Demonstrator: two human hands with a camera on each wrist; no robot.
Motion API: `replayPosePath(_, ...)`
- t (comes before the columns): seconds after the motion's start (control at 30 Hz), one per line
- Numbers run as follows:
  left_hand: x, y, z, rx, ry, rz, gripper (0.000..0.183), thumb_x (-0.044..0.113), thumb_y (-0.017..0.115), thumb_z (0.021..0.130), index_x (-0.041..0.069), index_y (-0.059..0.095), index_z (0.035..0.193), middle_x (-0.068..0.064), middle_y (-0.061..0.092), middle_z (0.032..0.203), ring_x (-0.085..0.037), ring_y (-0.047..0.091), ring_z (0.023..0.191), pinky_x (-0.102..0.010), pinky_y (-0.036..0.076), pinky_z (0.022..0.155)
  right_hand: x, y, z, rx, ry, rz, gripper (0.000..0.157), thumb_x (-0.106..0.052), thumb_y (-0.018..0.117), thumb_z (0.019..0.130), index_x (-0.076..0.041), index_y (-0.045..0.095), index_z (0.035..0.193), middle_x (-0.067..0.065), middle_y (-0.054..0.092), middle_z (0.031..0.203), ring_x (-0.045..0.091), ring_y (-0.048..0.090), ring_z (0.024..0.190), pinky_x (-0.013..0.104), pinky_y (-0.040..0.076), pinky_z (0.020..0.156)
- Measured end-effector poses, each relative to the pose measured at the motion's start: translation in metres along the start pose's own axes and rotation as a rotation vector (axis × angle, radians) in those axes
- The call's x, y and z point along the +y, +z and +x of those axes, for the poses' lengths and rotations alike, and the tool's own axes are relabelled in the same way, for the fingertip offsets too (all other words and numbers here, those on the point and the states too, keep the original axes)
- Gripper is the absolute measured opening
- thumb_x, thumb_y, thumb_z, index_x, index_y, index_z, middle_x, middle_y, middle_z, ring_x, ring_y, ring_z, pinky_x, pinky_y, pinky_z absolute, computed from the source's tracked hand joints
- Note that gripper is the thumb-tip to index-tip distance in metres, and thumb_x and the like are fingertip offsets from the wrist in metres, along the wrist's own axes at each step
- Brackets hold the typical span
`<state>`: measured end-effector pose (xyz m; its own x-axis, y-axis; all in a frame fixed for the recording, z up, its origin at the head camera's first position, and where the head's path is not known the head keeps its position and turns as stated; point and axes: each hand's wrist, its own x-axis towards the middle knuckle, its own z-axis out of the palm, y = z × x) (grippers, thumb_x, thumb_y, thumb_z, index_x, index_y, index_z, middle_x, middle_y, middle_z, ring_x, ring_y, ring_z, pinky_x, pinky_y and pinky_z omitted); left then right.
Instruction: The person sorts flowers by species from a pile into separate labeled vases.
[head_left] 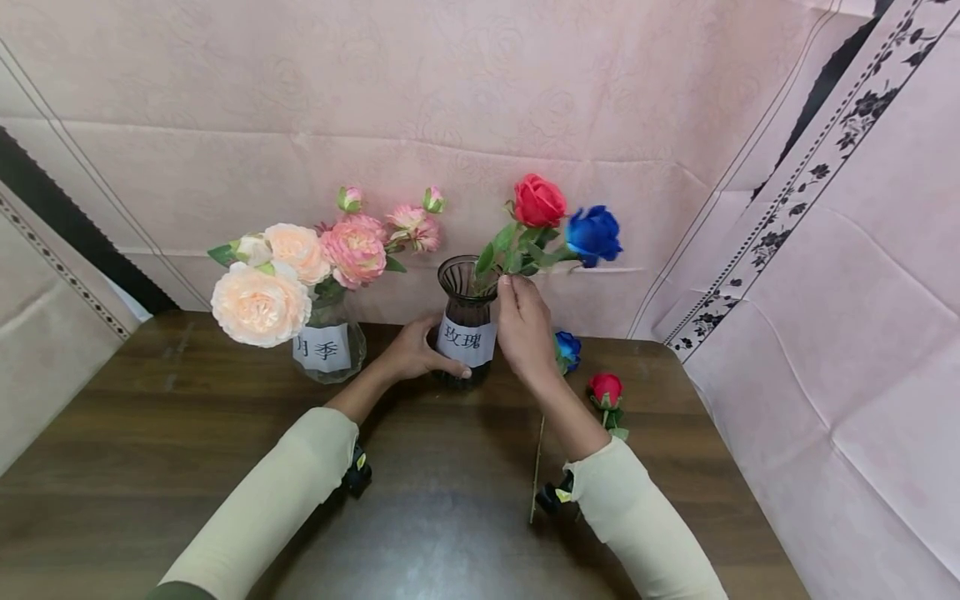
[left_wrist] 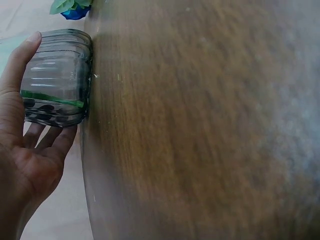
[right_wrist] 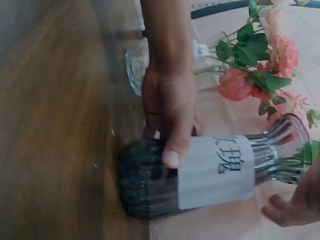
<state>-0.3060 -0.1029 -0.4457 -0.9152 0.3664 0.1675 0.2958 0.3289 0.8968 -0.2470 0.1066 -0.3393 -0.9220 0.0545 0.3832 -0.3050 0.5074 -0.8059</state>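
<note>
A dark ribbed glass vase [head_left: 468, 312] with a white paper label [right_wrist: 215, 172] stands near the table's back edge. My left hand [head_left: 416, 350] grips its lower body, thumb across the front. At the vase's rim, my right hand [head_left: 523, 321] pinches the stem of a blue rose [head_left: 594, 236]. Beside that bloom is a red rose [head_left: 540, 200]; both lean right above the vase mouth, their leaves overlapping. One green stem [left_wrist: 52, 98] shows inside the glass in the left wrist view. The right fingertips' exact hold on the stems is partly hidden.
Left of the dark vase stands a clear labelled vase [head_left: 322, 367] with peach flowers [head_left: 260, 304] and pink flowers [head_left: 355, 250]. Another blue rose [head_left: 568, 350] and red rose [head_left: 605, 389] lie on the wooden table [head_left: 435, 533] by my right forearm. Pink cloth [head_left: 450, 83] hangs behind.
</note>
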Motion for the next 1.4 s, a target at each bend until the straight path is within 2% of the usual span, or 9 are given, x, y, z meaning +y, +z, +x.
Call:
replayPosePath(0.1,0.001,0.0,-0.001,0.001,0.015,-0.011,0.083,0.023,0.109,0.075,0.016,0.069,0.147,-0.008,0.075,0.144,-0.033,0.068,0.137,-0.058,0.051,0.123,-0.001,-0.003,0.002,-0.062,0.0,-0.114,0.048,-0.043,0.038,0.123,-0.006,0.067,0.118,0.016,0.067,0.133,0.039,0.064,0.121,0.059,0.05,0.104)
replayPosePath(0.17,0.001,0.0,-0.001,0.003,0.016,-0.013,0.082,0.023,0.109,0.075,0.016,0.07,0.147,-0.009,0.075,0.143,-0.033,0.068,0.137,-0.058,0.051,0.123,0.001,-0.004,0.0,-0.088,0.013,-0.131,0.052,-0.045,0.036,0.123,-0.005,0.07,0.124,0.017,0.068,0.135,0.039,0.065,0.125,0.059,0.051,0.107)
replayPosePath(0.23,0.001,0.0,-0.001,0.004,0.017,-0.016,0.083,0.024,0.109,0.075,0.016,0.069,0.147,-0.009,0.075,0.143,-0.034,0.068,0.137,-0.059,0.051,0.123,0.004,-0.006,-0.002,-0.114,0.025,-0.115,0.058,-0.047,0.034,0.123,0.0,0.068,0.121,0.022,0.067,0.127,0.042,0.064,0.119,0.06,0.051,0.103)
replayPosePath(0.37,0.0,0.0,0.0,0.003,0.025,-0.013,0.084,0.024,0.109,0.075,0.017,0.069,0.148,-0.009,0.075,0.144,-0.034,0.067,0.138,-0.059,0.049,0.124,0.014,-0.011,-0.009,-0.16,0.059,-0.076,0.062,-0.049,0.035,0.123,-0.002,0.069,0.146,0.024,0.071,0.141,0.043,0.068,0.134,0.061,0.053,0.115)
replayPosePath(0.5,0.0,0.0,0.0,0.003,0.024,-0.005,0.084,0.022,0.108,0.076,0.018,0.068,0.149,-0.007,0.074,0.146,-0.033,0.066,0.14,-0.06,0.048,0.126,0.028,-0.019,-0.015,-0.206,0.099,-0.031,0.06,-0.046,0.038,0.123,-0.007,0.062,0.161,0.017,0.068,0.159,0.037,0.066,0.147,0.06,0.052,0.124)
replayPosePath(0.7,0.0,0.0,0.0,0.006,0.008,0.007,0.087,0.023,0.108,0.075,0.017,0.067,0.151,-0.008,0.073,0.149,-0.034,0.064,0.143,-0.059,0.046,0.128,0.049,-0.033,-0.019,-0.219,0.162,0.151,0.052,-0.032,0.042,0.124,0.003,0.065,0.154,0.024,0.072,0.151,0.039,0.076,0.131,0.052,0.063,0.114)
replayPosePath(0.9,0.0,0.0,0.0,0.006,-0.014,0.018,0.091,0.025,0.108,0.076,0.018,0.064,0.155,-0.008,0.07,0.153,-0.035,0.062,0.148,-0.06,0.045,0.13,0.072,-0.05,-0.024,-0.259,0.317,0.319,0.05,-0.028,0.041,0.124,0.007,0.064,0.15,0.032,0.071,0.146,0.039,0.079,0.124,0.041,0.068,0.104)
replayPosePath(1.23,0.001,-0.001,-0.001,0.003,-0.038,0.022,0.093,0.025,0.108,0.076,0.019,0.062,0.157,-0.008,0.067,0.158,-0.035,0.058,0.152,-0.063,0.041,0.132,0.102,-0.08,-0.038,-0.342,0.453,0.356,0.052,-0.029,0.045,0.123,0.012,0.06,0.151,0.037,0.065,0.152,0.025,0.084,0.115,0.033,0.069,0.097)
replayPosePath(1.4,0.003,-0.002,-0.001,-0.01,-0.052,0.032,0.093,0.028,0.108,0.077,0.018,0.062,0.157,-0.008,0.068,0.157,-0.034,0.06,0.15,-0.061,0.044,0.131,0.11,-0.089,-0.048,-0.366,0.497,0.366,0.05,-0.025,0.05,0.122,0.016,0.059,0.15,0.034,0.073,0.141,0.02,0.085,0.107,0.032,0.07,0.092)
